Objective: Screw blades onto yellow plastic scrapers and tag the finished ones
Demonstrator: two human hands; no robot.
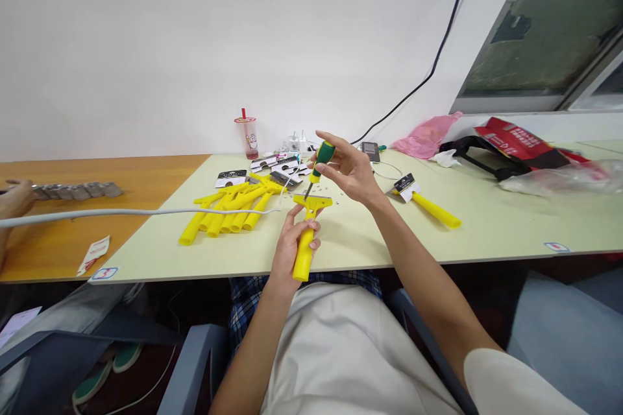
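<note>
My left hand [289, 243] is closed round the handle of a yellow scraper [304, 254], its wide head pointing away from me. In my right hand [353, 172] is a green and yellow screwdriver [324, 153], gripped by its handle. The shaft slants down and its tip meets the scraper head or ends just over it; I cannot tell which. Left of my hands lies a pile of yellow scraper handles [228, 206]. A scraper with a black and white card on its head [435, 210] rests to the right. Small metal bits are scattered behind the held scraper.
Black and white cards [232, 178] lie behind the pile, near a pink cup with a straw [251, 139]. A white cable [146, 213] crosses at left. Pink plastic bag [427, 136] and red-black bag [520, 142] sit at right. Another person's hand [17, 198] is beside grey pieces [78, 191].
</note>
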